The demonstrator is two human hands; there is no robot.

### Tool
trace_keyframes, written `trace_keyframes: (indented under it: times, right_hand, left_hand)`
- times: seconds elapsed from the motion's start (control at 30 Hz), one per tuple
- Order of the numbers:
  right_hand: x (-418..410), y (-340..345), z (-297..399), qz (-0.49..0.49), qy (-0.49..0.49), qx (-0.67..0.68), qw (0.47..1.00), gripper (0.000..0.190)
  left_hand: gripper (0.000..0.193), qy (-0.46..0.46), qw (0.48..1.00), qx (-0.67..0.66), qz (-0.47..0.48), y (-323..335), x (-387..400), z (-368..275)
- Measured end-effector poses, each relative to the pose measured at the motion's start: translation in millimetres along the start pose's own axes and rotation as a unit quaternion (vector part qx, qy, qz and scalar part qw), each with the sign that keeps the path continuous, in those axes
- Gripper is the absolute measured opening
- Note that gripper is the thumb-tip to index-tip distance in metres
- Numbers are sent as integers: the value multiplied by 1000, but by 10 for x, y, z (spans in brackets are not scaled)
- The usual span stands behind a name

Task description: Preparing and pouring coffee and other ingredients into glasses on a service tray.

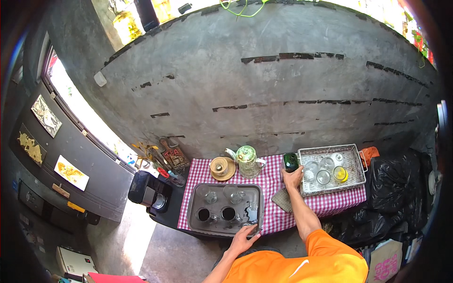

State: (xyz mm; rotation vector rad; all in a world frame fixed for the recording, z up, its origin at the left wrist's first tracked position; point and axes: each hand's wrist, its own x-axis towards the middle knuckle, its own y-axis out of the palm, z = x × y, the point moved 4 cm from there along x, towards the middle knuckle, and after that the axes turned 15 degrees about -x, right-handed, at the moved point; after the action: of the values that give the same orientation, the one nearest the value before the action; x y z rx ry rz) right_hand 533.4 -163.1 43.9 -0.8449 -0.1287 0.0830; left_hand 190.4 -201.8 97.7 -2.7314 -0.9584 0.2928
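Observation:
A dark green glass container [290, 162], bottle-like, stands at the left end of the wire basket, and my right hand [293, 178] is closed around its near side. My left hand [244, 239], fingers apart, lies at the front right rim of a dark serving tray [226, 186]. Its fingertips reach a small shiny object [245, 224] that I cannot make out. On the tray are a glass mug of dark liquid [204, 214], a second such mug [228, 213], and two empty-looking glass mugs [209, 195] [233, 194]. Dark liquid [251, 211] is spilled on the tray's right side.
A wire basket [360, 166] holds several glasses and a yellow item [340, 174]. Behind the tray are a patterned teapot [249, 166] and a cup on a wooden saucer [221, 167]. A folded cloth [282, 200] lies near my right forearm. A coffee maker [145, 189] stands left.

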Motion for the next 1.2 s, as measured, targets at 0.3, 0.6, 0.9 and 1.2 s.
trace_keyframes:
  times: [0.3, 0.6, 0.9, 1.2]
  right_hand:
    - [-396, -633, 24, 2, -103, 96, 990, 69]
    - [-946, -1336, -194, 109, -207, 121, 965, 65]
    - [-1409, -1633, -584, 142, -220, 58, 963, 67]
    - [-1691, -1740, -871, 203, -201, 60, 957, 66]
  left_hand:
    - [51, 64, 998, 12, -3, 80, 5, 98]
    - [52, 54, 998, -1, 25, 149, 14, -2]
    - [56, 97, 995, -4, 1, 227, -82, -15]
    - [80, 71, 995, -50, 38, 309, -44, -102]
